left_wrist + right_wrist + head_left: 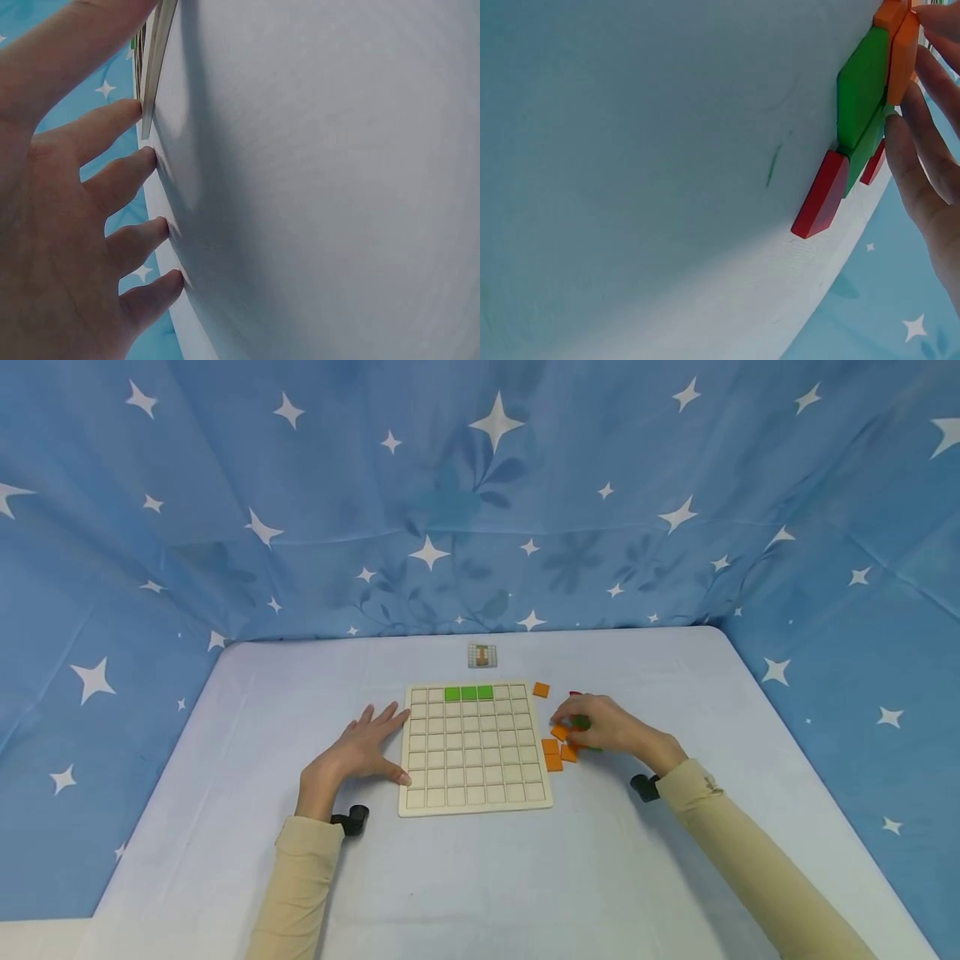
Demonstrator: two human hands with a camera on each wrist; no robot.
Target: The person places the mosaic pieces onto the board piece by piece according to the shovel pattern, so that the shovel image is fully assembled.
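A pale square grid board lies on the table, with several green tiles in its top row. At its left edge, my left hand has its fingers spread, thumb and index touching the board; the other fingertips rest on the table. To the right of the board, my right hand pinches an orange tile between thumb and fingers. Under and beside it, the right wrist view shows green tiles and red tiles, partly hidden by the hand in the head view.
More orange tiles lie along the board's right edge, and a single orange tile sits near its top right corner. Behind the board is a small gridded card with a brown pattern. A blue star-print curtain hangs around the table.
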